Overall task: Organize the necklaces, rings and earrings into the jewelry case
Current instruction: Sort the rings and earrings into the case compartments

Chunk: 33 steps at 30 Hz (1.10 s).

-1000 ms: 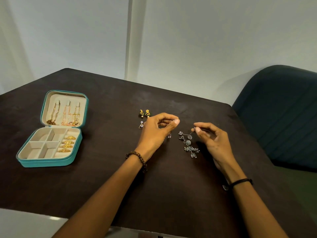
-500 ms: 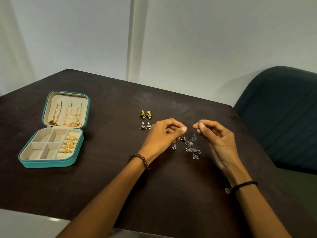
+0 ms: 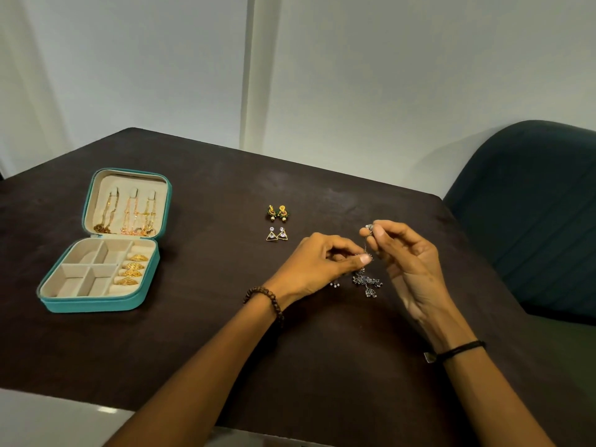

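A silver filigree drop earring [image 3: 367,280] hangs well to the right of the open teal jewelry case [image 3: 96,303], held between two hands. The right hand [image 3: 411,262] pinches its top between thumb and forefinger, and the left hand [image 3: 317,269] pinches its chain lower down with the fingers curled. Whether its lower cluster touches the dark brown table [image 3: 193,356] cannot be told. This looks like the earring stage: gold chain necklaces [image 3: 129,217] already hang in the case's lid and gold rings [image 3: 133,269] fill its right-hand column. Next, this earring probably needs carrying leftward to a square compartment beside the rings and lowering in without tangling. Between the case and the hands lie green-and-gold stud earrings [image 3: 277,213] and, nearer the person, gold triangle earrings [image 3: 276,234]. Far right of the case stands a dark teal upholstered chair [image 3: 532,221], with a pale wall [image 3: 387,75] behind.
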### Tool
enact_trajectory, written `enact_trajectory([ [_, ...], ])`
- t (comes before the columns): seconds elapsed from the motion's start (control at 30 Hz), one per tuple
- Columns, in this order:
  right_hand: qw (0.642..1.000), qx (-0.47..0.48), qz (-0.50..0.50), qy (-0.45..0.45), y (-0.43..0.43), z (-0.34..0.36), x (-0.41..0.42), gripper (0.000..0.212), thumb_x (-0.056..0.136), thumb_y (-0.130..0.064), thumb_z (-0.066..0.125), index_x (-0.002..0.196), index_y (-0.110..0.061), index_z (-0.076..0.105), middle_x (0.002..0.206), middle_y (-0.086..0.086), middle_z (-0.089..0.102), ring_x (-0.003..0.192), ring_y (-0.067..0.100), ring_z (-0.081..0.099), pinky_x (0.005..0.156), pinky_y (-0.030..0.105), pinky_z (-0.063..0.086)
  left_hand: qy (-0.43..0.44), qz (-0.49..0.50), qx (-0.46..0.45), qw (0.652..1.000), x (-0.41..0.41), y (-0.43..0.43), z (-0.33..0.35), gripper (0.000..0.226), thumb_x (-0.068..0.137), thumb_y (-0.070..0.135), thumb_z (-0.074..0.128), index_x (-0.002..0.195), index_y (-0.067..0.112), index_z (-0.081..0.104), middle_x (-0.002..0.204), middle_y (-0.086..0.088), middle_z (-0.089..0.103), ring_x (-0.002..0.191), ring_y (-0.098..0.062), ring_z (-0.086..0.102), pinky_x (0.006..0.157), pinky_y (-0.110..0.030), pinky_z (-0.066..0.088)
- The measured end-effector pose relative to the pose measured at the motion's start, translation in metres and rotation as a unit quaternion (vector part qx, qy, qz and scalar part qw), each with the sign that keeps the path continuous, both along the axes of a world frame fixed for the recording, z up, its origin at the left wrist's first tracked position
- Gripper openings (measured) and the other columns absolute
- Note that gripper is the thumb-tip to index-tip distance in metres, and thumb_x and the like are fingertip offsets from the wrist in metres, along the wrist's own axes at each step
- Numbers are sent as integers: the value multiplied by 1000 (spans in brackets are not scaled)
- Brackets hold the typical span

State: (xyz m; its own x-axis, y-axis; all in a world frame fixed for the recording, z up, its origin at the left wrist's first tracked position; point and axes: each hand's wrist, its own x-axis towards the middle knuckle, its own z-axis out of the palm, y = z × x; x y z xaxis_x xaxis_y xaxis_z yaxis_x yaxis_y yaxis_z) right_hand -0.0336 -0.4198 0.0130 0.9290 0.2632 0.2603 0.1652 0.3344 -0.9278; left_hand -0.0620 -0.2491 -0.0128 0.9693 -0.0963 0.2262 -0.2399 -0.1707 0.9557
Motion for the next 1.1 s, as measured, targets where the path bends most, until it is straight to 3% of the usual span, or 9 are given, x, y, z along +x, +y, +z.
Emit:
enact_trajectory([
  [0.13, 999, -28, -18, -4, 0, -3, 1, 21, 88, -1, 67, 109, 1, 68, 99, 12, 76, 100, 23, 74, 86, 26, 58, -3, -11, -20, 1000, -1, 1, 2, 17, 91, 31, 72, 99, 18, 78, 75, -15, 67, 65, -8, 54, 64, -22, 44],
  [0.23, 991, -116, -58, -33, -2, -6, 2, 22, 89, -11, 73, 110, -6, 72, 105, 9, 76, 104, 25, 72, 89, 33, 58, 10, -4, -66, 998, 0, 2, 5, 18, 93, 25, 70, 101, 12, 78, 80, -4, 70, 67, -5, 57, 61, -16, 45],
  [0.33, 979, -175, -79, -67, -3, -6, 3, 21, 90, -19, 74, 110, -15, 74, 108, 4, 73, 97, 19, 69, 79, 32, 55, 21, 6, -115, 993, 2, 4, 6, 21, 95, 21, 68, 103, 4, 76, 78, -1, 68, 65, -4, 56, 59, -15, 44],
  [0.5, 982, -157, -53, -90, -1, -3, -3, 20, 88, -18, 73, 107, -13, 75, 103, 4, 74, 92, 15, 67, 72, 28, 51, 21, 11, -177, 984, 2, 5, 9, 22, 95, 18, 66, 106, 1, 75, 82, -5, 67, 67, -7, 57, 59, -19, 45],
  [0.67, 979, -161, -49, -117, 2, -4, -4, 24, 84, -11, 76, 107, -6, 74, 101, 6, 76, 93, 12, 71, 72, 20, 54, 21, 4, -174, 985, 1, 5, 9, 20, 95, 14, 65, 107, 0, 75, 86, -10, 67, 68, -8, 59, 60, -19, 47],
  [0.9, 967, -169, -24, -189, 3, -5, -3, 34, 82, -3, 75, 115, -2, 71, 124, 11, 68, 116, 15, 65, 92, 21, 52, 43, -37, -196, 979, 2, 7, 9, 17, 95, 22, 66, 96, 8, 77, 86, -9, 68, 69, -8, 57, 61, -18, 45],
  [1.1, 973, -134, -27, -187, 8, -5, -9, 41, 82, 1, 73, 122, -9, 68, 116, 4, 74, 109, 20, 69, 87, 22, 55, 58, -37, -214, 974, 3, 8, 10, 15, 95, 20, 66, 91, 11, 77, 81, -3, 67, 66, -5, 57, 60, -17, 45],
])
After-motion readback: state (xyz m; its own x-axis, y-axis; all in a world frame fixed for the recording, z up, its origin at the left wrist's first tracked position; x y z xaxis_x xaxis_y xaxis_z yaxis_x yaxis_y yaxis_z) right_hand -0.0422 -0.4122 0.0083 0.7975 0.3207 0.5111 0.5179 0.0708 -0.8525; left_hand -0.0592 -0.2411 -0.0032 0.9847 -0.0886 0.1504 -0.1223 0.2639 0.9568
